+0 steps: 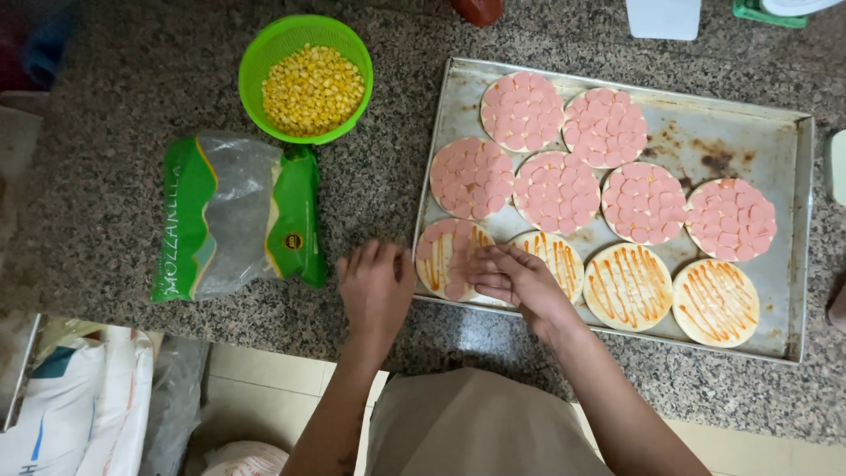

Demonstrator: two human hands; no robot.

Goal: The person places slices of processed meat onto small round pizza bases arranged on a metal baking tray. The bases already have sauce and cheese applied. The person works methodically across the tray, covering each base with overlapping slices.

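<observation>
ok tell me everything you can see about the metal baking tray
The baking tray is a large rectangular sheet of dull grey metal with a low raised rim, stained with brown baked-on patches toward its right end. It lies flat on the speckled granite counter. It holds ten round bases: six covered in pink sausage slices, three with only orange sauce stripes, one part covered. The right hand rests over its near left corner.

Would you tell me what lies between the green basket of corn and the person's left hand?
In the head view, a green-and-clear cheese bag lies between the corn basket and the left hand, on the speckled counter.
</observation>
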